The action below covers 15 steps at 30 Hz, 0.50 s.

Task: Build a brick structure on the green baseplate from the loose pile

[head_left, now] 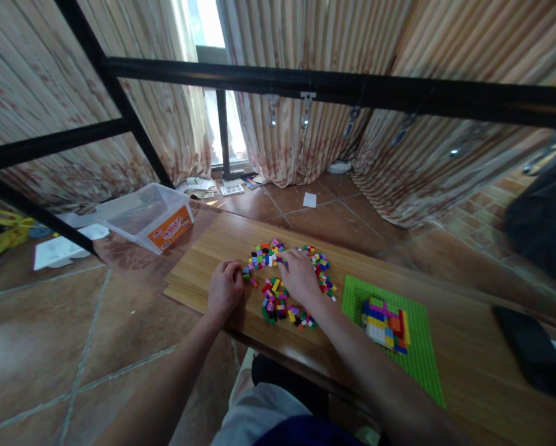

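In the head view, the person's left hand (225, 284) rests at the centre of the frame on the wooden table (197, 263), its fingers curled in close together beside a few small bricks at the left edge of the loose bricks (274, 290); whether they pinch one cannot be told. The right hand (300, 275), just right of centre, reaches over the scattered pieces with its fingers bent down to the upper part of the spread; the fingertips are too small and partly hidden to show whether they are apart or closed on a brick. Right of centre lies the green baseplate (421, 347), bearing a multicoloured brick build (384, 325) of joined white, blue, yellow, red and purple pieces. Judging by this, the assembling is well begun: a compact block is put together, yet it covers only part of the plate, and a large number of bricks lie unjoined, so much could be left, though the intended final shape cannot be read. A clear plastic bin (143, 224) sits on the floor at left.
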### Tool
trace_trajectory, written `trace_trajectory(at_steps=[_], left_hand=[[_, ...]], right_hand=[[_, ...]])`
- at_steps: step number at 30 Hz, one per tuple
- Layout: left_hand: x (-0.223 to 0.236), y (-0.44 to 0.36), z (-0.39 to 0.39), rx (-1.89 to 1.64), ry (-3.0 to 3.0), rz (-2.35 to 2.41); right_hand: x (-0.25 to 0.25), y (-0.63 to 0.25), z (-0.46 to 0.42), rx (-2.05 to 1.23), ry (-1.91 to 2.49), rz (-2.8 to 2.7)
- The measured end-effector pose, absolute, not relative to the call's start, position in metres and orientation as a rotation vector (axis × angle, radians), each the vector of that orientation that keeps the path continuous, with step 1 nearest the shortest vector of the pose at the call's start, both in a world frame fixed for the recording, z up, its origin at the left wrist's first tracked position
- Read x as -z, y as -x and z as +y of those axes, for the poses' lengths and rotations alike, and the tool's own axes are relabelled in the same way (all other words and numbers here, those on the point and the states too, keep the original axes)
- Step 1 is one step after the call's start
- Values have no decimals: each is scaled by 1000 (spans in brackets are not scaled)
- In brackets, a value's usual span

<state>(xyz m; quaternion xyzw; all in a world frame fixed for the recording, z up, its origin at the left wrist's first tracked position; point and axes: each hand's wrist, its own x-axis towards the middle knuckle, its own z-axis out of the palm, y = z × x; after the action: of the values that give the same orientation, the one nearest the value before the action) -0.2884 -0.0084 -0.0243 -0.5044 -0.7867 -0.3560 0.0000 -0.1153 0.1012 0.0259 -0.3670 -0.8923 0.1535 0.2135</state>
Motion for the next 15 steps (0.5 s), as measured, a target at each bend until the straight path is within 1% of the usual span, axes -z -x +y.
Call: trace_trajectory(at_steps=[5,8,15], left_hand=[[23,287,-9,1134,1617,-2481],[22,287,-10,1131,1614,-2483],[22,287,-10,1123,1617,-2466]], right_hand=[[-29,162,135,-268,1006,-2677],[-24,178,145,-229,956,-2779],[-16,173,139,-255,847,-2843]])
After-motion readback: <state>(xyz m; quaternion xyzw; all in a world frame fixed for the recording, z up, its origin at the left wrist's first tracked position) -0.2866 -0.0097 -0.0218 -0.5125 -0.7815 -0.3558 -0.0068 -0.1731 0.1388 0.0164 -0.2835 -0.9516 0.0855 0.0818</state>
